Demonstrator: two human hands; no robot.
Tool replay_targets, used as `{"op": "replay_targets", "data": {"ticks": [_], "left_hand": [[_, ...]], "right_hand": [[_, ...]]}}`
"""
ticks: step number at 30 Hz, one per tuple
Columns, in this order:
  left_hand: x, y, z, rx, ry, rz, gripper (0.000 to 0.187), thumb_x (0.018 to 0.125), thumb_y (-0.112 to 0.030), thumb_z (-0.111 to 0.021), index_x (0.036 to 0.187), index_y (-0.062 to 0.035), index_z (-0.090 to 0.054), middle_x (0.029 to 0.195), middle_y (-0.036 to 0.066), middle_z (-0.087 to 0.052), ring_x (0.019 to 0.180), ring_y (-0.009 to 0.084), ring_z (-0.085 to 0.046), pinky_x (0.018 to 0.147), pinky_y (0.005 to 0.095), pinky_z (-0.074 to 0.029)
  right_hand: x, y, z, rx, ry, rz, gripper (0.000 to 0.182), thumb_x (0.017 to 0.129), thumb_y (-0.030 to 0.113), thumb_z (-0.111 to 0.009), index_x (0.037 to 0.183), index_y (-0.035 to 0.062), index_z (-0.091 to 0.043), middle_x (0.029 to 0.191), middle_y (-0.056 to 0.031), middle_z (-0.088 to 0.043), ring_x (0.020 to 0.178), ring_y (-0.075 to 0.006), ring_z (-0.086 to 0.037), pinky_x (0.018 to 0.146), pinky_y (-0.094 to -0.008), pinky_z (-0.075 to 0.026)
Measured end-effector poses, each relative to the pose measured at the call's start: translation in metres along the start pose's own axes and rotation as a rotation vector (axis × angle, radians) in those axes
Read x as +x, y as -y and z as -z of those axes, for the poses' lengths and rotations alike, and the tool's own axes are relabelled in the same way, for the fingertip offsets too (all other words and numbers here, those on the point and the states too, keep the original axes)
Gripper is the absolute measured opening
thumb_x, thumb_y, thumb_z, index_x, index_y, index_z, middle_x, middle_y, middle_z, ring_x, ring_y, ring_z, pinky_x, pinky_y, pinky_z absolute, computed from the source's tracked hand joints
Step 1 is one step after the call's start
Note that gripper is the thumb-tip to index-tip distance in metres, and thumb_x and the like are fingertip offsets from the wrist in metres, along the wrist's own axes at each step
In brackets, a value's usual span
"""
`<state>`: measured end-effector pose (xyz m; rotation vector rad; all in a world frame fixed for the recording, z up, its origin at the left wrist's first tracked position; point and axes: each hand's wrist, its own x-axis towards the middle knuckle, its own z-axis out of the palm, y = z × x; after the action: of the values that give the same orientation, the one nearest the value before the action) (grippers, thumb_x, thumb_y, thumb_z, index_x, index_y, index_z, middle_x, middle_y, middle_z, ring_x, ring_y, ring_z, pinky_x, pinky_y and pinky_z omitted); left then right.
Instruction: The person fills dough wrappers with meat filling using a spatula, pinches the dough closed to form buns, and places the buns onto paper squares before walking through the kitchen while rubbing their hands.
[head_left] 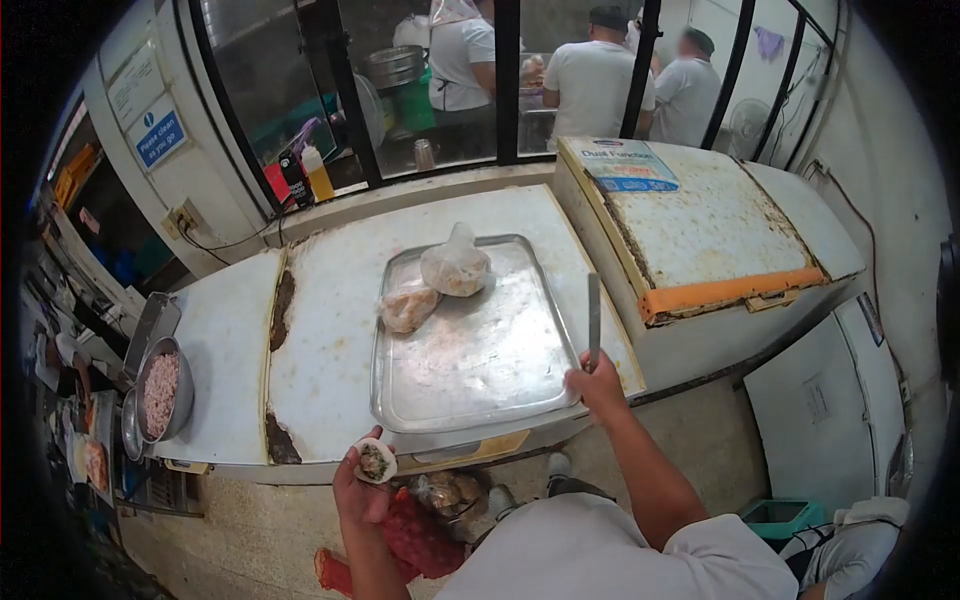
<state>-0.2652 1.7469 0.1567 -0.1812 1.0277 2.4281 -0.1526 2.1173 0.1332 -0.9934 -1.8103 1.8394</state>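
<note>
Holds the left hand [362, 495] low by the near edge of the white worktop [330, 370], palm turned up and fingers curled, cradling a round filled wrapper [375, 461] just off the near left corner of the metal tray [480, 375]. Angles the right forearm [655, 475] forward and inward, with the right hand [597, 386] at the tray's near right corner, closed around the lower end of a flat metal tool [594, 315]. Faces two plastic bags [457, 268] resting on the tray's far left part.

surface [330, 370]: white, stained, brown worn patches at seam
tray [480, 370]: metal, rectangular, lying flat
bowl [186, 408]: metal, pink food inside, left end
container [153, 328]: metal, beside bowl
</note>
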Motion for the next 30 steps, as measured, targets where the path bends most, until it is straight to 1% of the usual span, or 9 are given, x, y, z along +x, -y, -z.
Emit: {"op": "replay_targets", "data": {"ticks": [1,2,5,8,10,15,21,23,30], "left_hand": [[-0.001,0.001,-0.004,-0.001,0.017,0.023,0.047,0.093,-0.029,-0.051,0.125,0.006,-0.047,0.13,0.017,-0.052,0.101,0.0285,-0.061,0.085,0.0384,-0.054],[-0.001,0.003,-0.006,0.002,0.015,0.024,0.047,0.093,-0.029,-0.051,0.125,0.006,-0.047,0.13,0.017,-0.052,0.101,0.0285,-0.061,0.085,0.0384,-0.054],[-0.002,0.01,-0.019,-0.025,0.049,0.034,0.045,0.093,-0.028,-0.051,0.123,0.0056,-0.049,0.13,0.017,-0.052,0.1,0.03,-0.061,0.083,0.0391,-0.054],[-0.002,0.026,-0.03,-0.042,0.029,0.082,0.042,0.092,-0.027,-0.052,0.118,0.0059,-0.053,0.112,0.016,-0.06,0.096,0.031,-0.062,0.08,0.0391,-0.054],[0.001,0.041,-0.034,-0.117,0.042,0.113,0.042,0.092,-0.028,-0.053,0.115,0.0073,-0.053,0.11,0.017,-0.06,0.094,0.0306,-0.063,0.081,0.0394,-0.055],[-0.006,0.086,-0.059,-0.315,0.048,0.132,0.042,0.091,-0.029,-0.055,0.111,0.0074,-0.056,0.104,0.017,-0.064,0.089,0.0305,-0.064,0.079,0.0388,-0.055],[-0.021,0.129,-0.121,-0.289,0.026,0.08,0.041,0.09,-0.03,-0.057,0.108,0.0064,-0.057,0.107,0.017,-0.063,0.086,0.0287,-0.065,0.077,0.0374,-0.056],[-0.022,0.145,-0.141,-0.231,0.052,0.042,0.048,0.093,-0.032,-0.05,0.113,0.0109,-0.052,0.112,0.02,-0.059,0.087,0.0268,-0.067,0.079,0.0378,-0.058],[-0.031,0.176,-0.205,-0.231,0.225,0.103,0.049,0.091,-0.034,-0.053,0.112,0.0099,-0.056,0.13,0.019,-0.047,0.088,0.0264,-0.066,0.078,0.038,-0.057]], "right_hand": [[0.002,0.005,0.001,0.156,-0.034,-0.024,0.036,0.078,0.009,-0.068,0.109,-0.0017,-0.053,0.086,-0.0041,-0.057,0.072,-0.0136,-0.057,0.066,-0.0278,-0.05],[0.012,0.003,0.006,0.104,0.004,-0.016,0.046,0.081,0.009,-0.069,0.12,-0.0009,-0.047,0.089,-0.0062,-0.058,0.073,-0.0141,-0.059,0.066,-0.0273,-0.05],[0.017,0.036,0.015,0.103,0.086,0.021,0.046,0.083,0.006,-0.066,0.123,-0.001,-0.047,0.087,-0.0052,-0.058,0.076,-0.0122,-0.058,0.067,-0.0265,-0.05],[0.028,0.045,0.027,0.093,0.103,0.07,0.045,0.083,0.004,-0.065,0.125,0.0024,-0.048,0.083,-0.0016,-0.054,0.07,-0.0089,-0.053,0.062,-0.024,-0.046],[0.039,0.048,0.04,0.051,0.122,0.144,0.049,0.081,0.002,-0.065,0.128,0.0064,-0.049,0.078,0.0025,-0.047,0.064,-0.0062,-0.047,0.057,-0.0223,-0.041],[0.05,0.067,0.078,0.085,0.142,0.204,0.051,0.08,-0.001,-0.063,0.129,0.0074,-0.048,0.081,0.0017,-0.05,0.068,-0.0071,-0.049,0.061,-0.0222,-0.042],[0.079,0.062,0.143,0.214,0.223,0.242,0.05,0.081,-0.005,-0.055,0.129,0.0079,-0.049,0.092,-0.0044,-0.059,0.079,-0.0088,-0.053,0.073,-0.0242,-0.045],[0.083,0.063,0.168,0.249,0.222,0.266,0.048,0.081,-0.006,-0.054,0.128,0.0069,-0.051,0.094,-0.0049,-0.06,0.081,-0.0093,-0.054,0.074,-0.0241,-0.044],[0.089,0.062,0.25,0.363,0.143,0.252,0.052,0.078,0.003,-0.059,0.129,0.0052,-0.049,0.098,-0.0051,-0.061,0.085,-0.011,-0.054,0.077,-0.0241,-0.043]]}}
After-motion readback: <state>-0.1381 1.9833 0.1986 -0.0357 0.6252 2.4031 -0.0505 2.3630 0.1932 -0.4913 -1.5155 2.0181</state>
